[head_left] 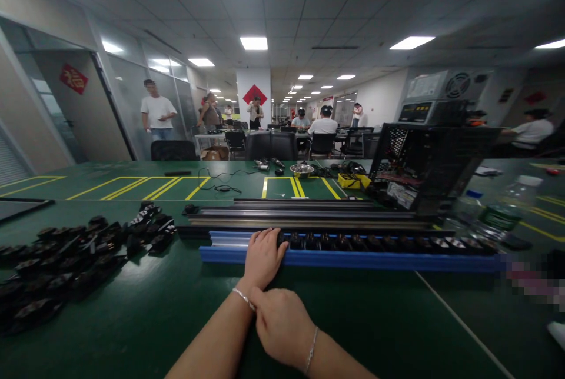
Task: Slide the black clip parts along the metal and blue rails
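Observation:
A blue rail (362,259) lies lengthwise across the table, with a row of small black parts (342,242) set along its channel. My left hand (263,255) rests over the rail near its left end, its fingers and thumb closed around a black part at the row's left end; the fingertips are partly hidden. My right hand (285,323) is closed in front of it, with its curled fingers at the silver bracelet (243,298) on my left wrist. Those fingertips touch the bracelet and seem to pinch it. Left of the rail is a heap of loose black parts (83,255).
Black and grey rails (304,220) lie behind the blue one. Further right stand an open computer case (424,161) and a plastic bottle (503,208). A metal bowl (302,170), a yellow box (353,180) and cables are at the back. Several people are in the room beyond.

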Action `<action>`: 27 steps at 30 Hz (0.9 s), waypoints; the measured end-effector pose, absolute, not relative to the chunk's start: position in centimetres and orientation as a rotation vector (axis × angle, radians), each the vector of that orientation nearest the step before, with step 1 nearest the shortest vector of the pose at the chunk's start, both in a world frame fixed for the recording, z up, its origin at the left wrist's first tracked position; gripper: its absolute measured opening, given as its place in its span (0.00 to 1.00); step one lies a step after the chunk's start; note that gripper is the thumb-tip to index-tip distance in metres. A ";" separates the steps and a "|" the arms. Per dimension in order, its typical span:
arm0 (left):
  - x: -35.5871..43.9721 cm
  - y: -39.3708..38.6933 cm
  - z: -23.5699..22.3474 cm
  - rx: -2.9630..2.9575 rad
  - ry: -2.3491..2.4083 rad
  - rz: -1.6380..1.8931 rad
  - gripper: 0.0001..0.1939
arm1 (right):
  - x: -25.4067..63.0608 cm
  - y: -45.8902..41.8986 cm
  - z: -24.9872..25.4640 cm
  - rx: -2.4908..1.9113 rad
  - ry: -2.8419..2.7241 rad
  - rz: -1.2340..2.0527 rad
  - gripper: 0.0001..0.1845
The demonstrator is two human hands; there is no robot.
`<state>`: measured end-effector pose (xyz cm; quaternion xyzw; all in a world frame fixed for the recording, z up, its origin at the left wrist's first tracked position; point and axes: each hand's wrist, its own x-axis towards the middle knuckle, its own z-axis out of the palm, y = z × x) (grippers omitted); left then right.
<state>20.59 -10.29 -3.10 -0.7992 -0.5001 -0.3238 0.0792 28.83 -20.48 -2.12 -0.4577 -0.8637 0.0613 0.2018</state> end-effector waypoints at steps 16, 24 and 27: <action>20.4 -10.2 -3.6 -2.268 -1.617 -1.124 0.18 | 36.1 -14.3 -4.1 -1.772 -1.827 -0.326 0.29; 20.1 -10.1 -3.5 -2.205 -1.693 -1.154 0.18 | 36.1 -14.3 -4.2 -1.780 -1.855 -0.310 0.32; 20.1 -10.2 -3.3 -2.175 -1.746 -1.142 0.18 | 36.1 -14.2 -4.2 -1.781 -1.855 -0.308 0.33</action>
